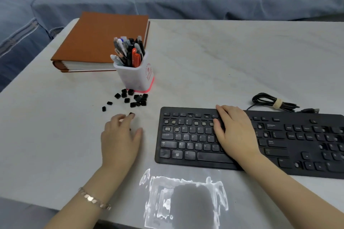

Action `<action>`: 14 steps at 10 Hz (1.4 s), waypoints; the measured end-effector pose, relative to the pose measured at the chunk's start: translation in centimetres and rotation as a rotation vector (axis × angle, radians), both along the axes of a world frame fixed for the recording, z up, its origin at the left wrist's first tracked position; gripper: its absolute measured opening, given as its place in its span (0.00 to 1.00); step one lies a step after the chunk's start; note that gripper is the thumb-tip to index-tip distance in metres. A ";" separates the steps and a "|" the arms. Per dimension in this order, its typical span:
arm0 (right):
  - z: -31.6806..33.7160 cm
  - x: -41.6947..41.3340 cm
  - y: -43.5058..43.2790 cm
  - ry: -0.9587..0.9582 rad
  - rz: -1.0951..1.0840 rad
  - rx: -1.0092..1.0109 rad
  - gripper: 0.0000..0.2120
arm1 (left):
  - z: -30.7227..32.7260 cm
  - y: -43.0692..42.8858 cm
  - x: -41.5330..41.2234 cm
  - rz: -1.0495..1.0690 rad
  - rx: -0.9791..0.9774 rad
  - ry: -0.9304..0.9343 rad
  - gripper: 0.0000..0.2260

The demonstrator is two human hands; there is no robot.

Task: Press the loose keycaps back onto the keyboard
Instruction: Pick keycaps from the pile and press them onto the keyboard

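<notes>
Across the pale table [223,61] the keyboard [188,111] is the biggest thing I have to work with, its long axis running left to right and a little towards me at the far end. Pale bare sockets [174,122] show in the upper rows of its left end. Behind it, to the left, lie a brown book [100,39] and a white pen cup [135,78], with a coiled cable [270,101] off to the right.

My right hand [236,134] lies flat on the middle of the keyboard, fingers straight and slightly spread. It pins the board and covers some keys. My left hand [121,137] is on the table left of the board, thumb held wide. A fingertip touches one keycap [131,115], but I cannot tell whether it is lifted or only touched.

The loose keycaps [134,99] are scattered in front of the cup, beyond the left hand and well apart from the right. So the left hand does the fetching, I reckon, and each cap must travel rightward to those sockets
</notes>
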State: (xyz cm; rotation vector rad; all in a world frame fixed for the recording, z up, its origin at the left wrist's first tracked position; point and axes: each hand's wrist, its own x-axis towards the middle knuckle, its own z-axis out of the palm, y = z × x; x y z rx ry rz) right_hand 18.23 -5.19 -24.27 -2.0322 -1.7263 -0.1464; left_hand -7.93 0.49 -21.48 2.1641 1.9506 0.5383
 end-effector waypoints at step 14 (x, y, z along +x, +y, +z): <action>0.0 0.0 -0.1 0.029 0.004 0.020 0.21 | 6.9 -4.4 6.6 0.006 -0.950 -1.374 0.10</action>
